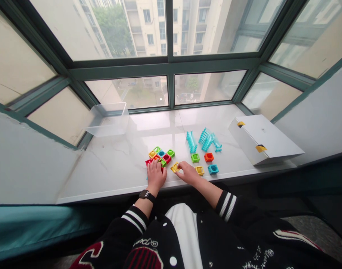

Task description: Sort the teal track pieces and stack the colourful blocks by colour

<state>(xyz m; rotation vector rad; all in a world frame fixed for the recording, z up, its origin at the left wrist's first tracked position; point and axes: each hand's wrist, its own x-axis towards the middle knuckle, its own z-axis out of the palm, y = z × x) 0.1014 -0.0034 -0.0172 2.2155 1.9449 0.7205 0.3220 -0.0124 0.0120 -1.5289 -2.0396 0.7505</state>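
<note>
Okay, jacket [224, 235]: black, striped cuffs, worn open over a white shirt [185, 224].
Watch [145, 194]: dark one, on the left wrist.
Left hand [156, 173]: laid over the near end of the cluster [161, 154], fingertips on the blocks; can't tell if it's actually gripping any, since the palm side is hidden.
Right hand [187, 172]: narrow pinch, thumb and fingers holding the yellow block [175, 167].
Yellow block: just to the right of the cluster, looks tilted; can't tell if it touches the ledge [112, 168].
Near row: a loose yellow [199, 170] and a loose blue [213, 169], side by side but apart, over to the right of the right hand's fingers.
Next row: a loose green [195, 158] and a loose orange [208, 157], also apart.
Cluster: green, yellow, blue, red and orange blocks packed together, partly under the left hand.
Tracks [206, 139]: see-through teal pieces just behind the loose blocks.
White box [267, 136]: far right of the ledge, two yellow-and-black tabs.
Bin [109, 121]: clear plastic, back left, near the glass.
Window [169, 69]: green frame wrapping the ledge.
Outside: pale building [147, 31], leafy tree [113, 30].
</note>
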